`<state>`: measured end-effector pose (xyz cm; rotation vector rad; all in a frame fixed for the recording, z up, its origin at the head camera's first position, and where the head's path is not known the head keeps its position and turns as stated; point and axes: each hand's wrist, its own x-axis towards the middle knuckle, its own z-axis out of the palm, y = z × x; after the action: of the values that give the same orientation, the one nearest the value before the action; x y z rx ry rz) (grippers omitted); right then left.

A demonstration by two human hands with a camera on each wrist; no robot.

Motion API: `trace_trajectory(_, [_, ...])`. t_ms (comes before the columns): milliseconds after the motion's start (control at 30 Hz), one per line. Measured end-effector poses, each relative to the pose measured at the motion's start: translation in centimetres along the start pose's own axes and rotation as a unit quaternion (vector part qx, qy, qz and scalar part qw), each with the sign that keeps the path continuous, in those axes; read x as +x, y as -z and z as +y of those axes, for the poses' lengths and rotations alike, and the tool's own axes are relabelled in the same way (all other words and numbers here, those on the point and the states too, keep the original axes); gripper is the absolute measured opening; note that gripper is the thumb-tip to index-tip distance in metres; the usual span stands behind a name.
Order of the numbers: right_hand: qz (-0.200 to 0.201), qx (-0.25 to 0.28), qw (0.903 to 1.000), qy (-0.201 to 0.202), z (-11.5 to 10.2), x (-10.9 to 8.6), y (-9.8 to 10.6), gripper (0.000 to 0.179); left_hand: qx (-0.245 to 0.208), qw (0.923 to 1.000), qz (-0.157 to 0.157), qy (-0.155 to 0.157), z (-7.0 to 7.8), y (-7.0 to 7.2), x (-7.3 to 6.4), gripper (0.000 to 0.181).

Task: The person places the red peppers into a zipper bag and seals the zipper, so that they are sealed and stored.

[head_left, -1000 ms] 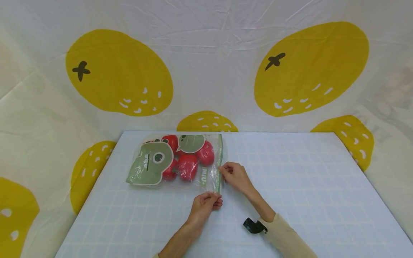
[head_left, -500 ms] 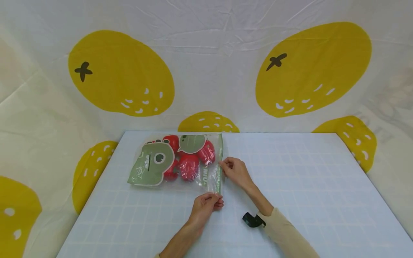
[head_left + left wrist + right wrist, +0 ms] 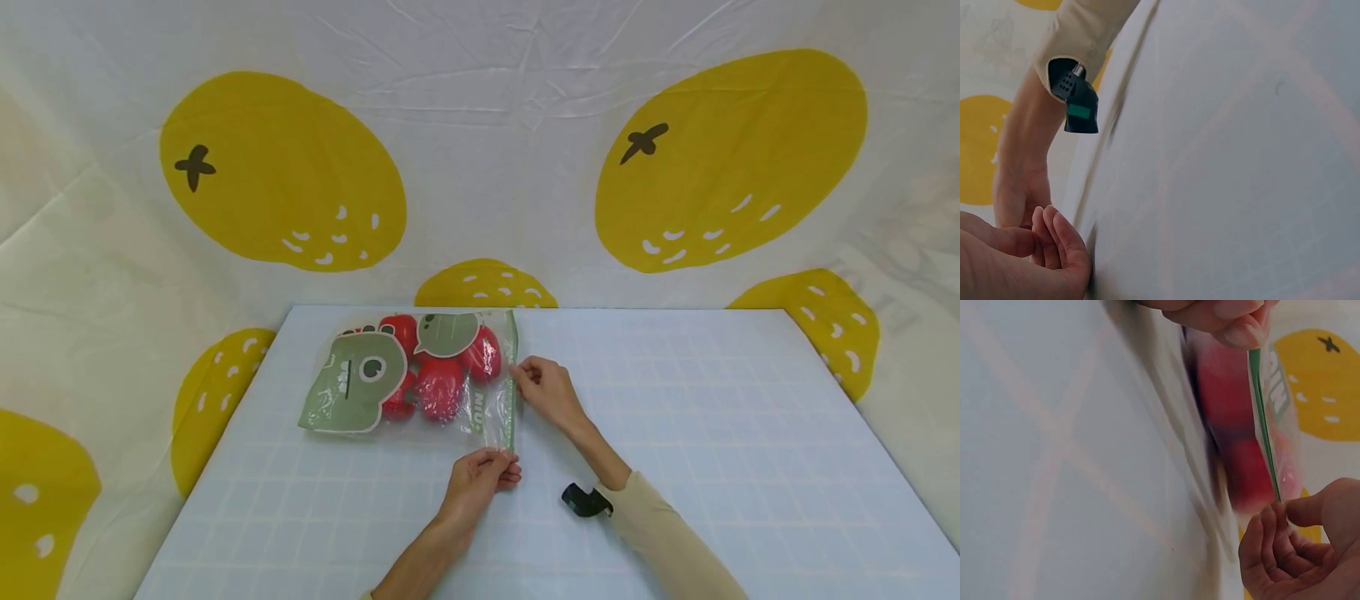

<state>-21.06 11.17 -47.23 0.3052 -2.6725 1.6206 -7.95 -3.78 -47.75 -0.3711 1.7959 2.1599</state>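
Observation:
A clear zip bag (image 3: pixel 491 421) with green cartoon prints lies on the table, its green-edged mouth facing right. Inside it are several rounded red pieces (image 3: pixel 441 390), partly covered by the prints. My left hand (image 3: pixel 476 483) pinches the mouth's near corner between thumb and fingers. Farther up that same edge, my right hand (image 3: pixel 550 392) pinches the strip with its fingertips. In the right wrist view the green strip (image 3: pixel 1263 419) runs taut between my right fingers (image 3: pixel 1241 328) and my left hand (image 3: pixel 1304 550). The left wrist view shows my left hand (image 3: pixel 1029 262) with the bag hidden.
The white table (image 3: pixel 712 433) has a pale grid pattern. Behind it hangs a white cloth (image 3: pixel 495 183) with large yellow fruit prints. A small black camera (image 3: pixel 587 501) sticks out from the right sleeve (image 3: pixel 667 533) over the table.
My right hand has slid along the bag's mouth toward the far side, still pinching the edge. My left hand stays at the near corner, and the bag lies almost as before.

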Motion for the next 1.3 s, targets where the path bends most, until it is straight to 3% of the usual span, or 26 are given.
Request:
trace_trajectory(367, [0.006,-0.010,0.9998,0.016,0.2,1.3,-0.3,0.020,0.006,0.9999,0.004,0.011,0.1,0.2,0.0,0.024])
trace_trajectory(767, [0.008,-0.024,0.9993,0.027,0.1,3.0,-0.2,0.020,-0.002,1.0000,-0.002,0.002,0.1,0.3,0.0,0.023])
trace_trajectory(1067, [0.011,-0.034,0.9992,0.020,0.1,4.2,0.0,0.022,0.022,0.9989,0.015,0.039,0.1,0.0,0.5,0.023])
trace_trajectory(1300, [0.014,-0.042,0.9989,0.014,0.0,5.3,0.1,0.022,0.014,0.9996,0.007,0.025,-0.1,0.1,0.4,0.023])
